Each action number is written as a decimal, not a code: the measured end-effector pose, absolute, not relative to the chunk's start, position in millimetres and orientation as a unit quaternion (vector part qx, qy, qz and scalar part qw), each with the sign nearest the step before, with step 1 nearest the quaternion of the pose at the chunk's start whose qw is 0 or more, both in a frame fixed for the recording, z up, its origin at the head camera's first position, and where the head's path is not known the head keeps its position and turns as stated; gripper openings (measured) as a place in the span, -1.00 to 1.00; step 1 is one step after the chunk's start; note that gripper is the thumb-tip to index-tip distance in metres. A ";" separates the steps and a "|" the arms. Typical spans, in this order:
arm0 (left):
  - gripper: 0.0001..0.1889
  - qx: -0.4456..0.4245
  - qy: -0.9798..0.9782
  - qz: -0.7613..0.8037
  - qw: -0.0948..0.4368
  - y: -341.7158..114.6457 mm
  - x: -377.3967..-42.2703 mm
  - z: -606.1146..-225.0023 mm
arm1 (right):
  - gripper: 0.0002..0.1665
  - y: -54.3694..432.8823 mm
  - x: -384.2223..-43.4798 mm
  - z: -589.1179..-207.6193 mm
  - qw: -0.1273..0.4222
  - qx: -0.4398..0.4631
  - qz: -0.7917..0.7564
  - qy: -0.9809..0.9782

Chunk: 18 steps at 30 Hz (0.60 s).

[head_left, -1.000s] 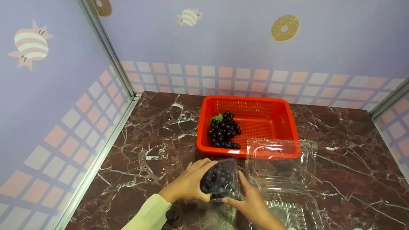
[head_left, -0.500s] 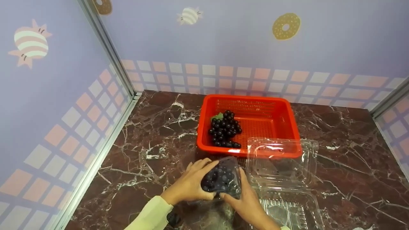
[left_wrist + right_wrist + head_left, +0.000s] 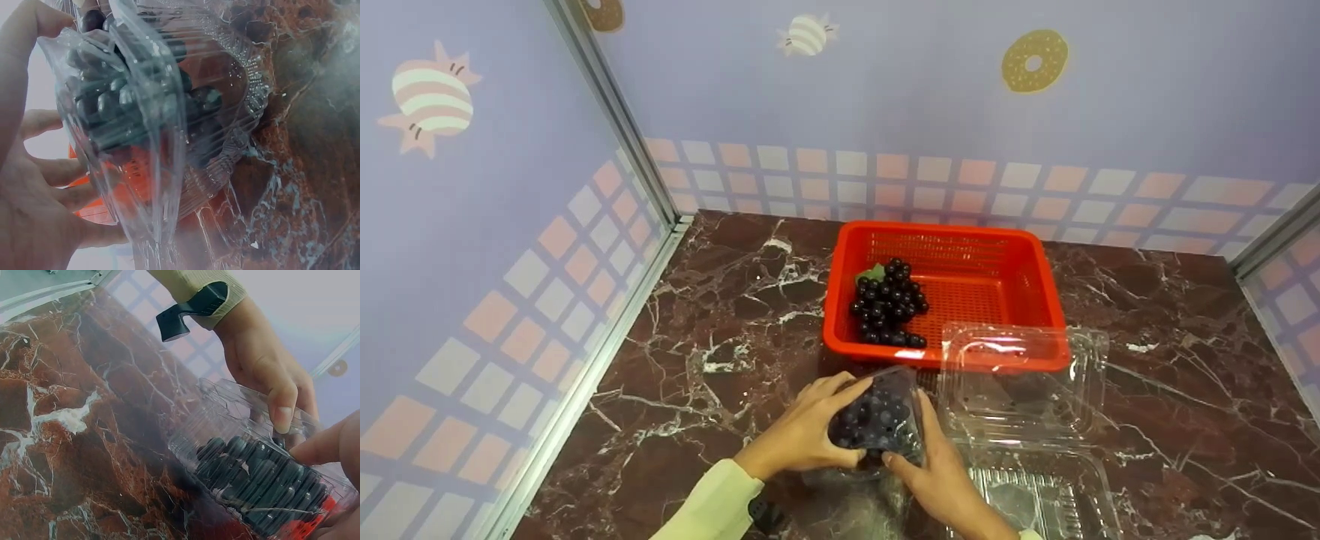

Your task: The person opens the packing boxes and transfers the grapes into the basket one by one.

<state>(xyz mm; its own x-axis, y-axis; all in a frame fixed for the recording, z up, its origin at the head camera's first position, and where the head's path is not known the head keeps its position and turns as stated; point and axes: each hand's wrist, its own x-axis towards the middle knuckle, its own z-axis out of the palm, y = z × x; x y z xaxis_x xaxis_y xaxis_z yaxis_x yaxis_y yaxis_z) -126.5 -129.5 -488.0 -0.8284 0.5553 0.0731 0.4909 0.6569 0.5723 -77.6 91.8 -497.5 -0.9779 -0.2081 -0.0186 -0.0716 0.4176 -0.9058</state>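
Note:
Between both hands is a clear plastic clamshell box (image 3: 901, 376) with dark grapes (image 3: 121, 101) inside. My left hand (image 3: 802, 435) grips the box's left side, fingers spread along the far part and thumb at the near edge. On the other side my right hand (image 3: 941, 480) holds it, with the thumb at the near edge close to the left thumb. The right wrist view shows the left hand (image 3: 270, 377) over the box's lid (image 3: 225, 391) and the right thumb (image 3: 323, 447) pressing near the rim. Under the grapes runs the box's ribbed wall (image 3: 188, 436).
Behind the hands stands a red basket (image 3: 831, 300) with a bunch of dark grapes (image 3: 885, 304) and a green leaf (image 3: 871, 274). An open clear clamshell (image 3: 1027, 420) lies at the right, its lid overlapping the basket. Patterned walls (image 3: 915, 90) border the marble-look table (image 3: 720, 300).
My right hand has moved slightly up and left, its thumb coming nearer the left thumb at the box's near edge. The box has tilted a little. Basket and open clamshell stay put.

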 end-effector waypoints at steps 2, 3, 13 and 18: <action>-0.01 0.288 0.907 0.300 0.063 -129.8 -126.7 -487.6 | 0.16 92.7 -77.8 -497.7 0.068 -0.089 -0.536 0.837; -0.01 0.287 0.906 0.302 0.068 -130.1 -126.9 -487.5 | 0.16 93.1 -78.0 -497.9 0.070 -0.090 -0.539 0.835; -0.02 0.285 0.896 0.319 0.122 -134.9 -132.6 -482.7 | 0.13 91.9 -80.0 -497.7 0.077 -0.105 -0.560 0.818; -0.03 0.286 0.889 0.327 0.146 -136.8 -135.8 -482.2 | 0.16 91.6 -78.5 -493.6 0.093 -0.091 -0.561 0.817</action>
<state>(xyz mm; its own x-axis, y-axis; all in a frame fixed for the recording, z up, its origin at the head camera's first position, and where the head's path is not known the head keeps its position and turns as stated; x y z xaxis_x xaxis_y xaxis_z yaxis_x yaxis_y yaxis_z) -135.8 -136.8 -482.2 -0.7940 0.6036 -0.0725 0.4131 0.6232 0.6640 -78.5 91.6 -493.6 -0.9661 -0.2532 -0.0504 -0.0440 0.3539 -0.9342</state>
